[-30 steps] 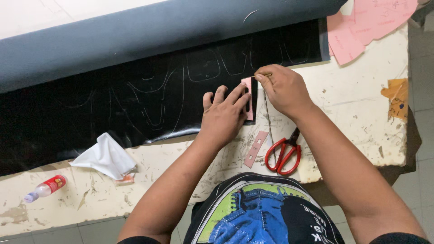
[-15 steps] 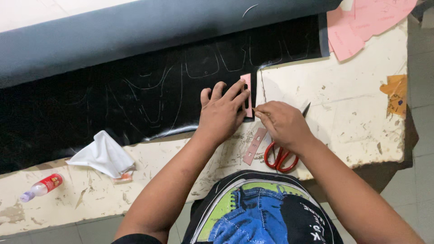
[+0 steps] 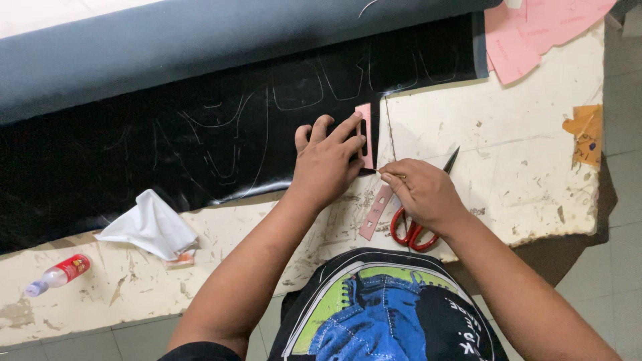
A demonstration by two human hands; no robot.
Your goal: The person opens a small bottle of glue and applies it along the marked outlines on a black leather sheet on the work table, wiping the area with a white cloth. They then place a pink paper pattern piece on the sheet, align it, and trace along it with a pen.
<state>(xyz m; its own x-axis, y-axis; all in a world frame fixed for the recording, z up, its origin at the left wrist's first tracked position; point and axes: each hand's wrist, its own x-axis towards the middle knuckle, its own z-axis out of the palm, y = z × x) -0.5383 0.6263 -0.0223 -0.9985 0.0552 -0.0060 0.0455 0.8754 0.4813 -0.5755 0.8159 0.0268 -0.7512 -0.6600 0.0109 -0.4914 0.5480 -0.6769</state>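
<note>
My left hand: fingers spread flat, pinning a pink slotted template on black sheet material at its right edge. My right hand: fingers pinched on a thin marking tool, over red-handled scissors near the bench front edge.

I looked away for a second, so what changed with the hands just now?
The right hand slid down along the pink template toward the table's near edge, pinching a thin marker, above the scissors. The left hand stayed pressing the template on the black sheet.
</note>
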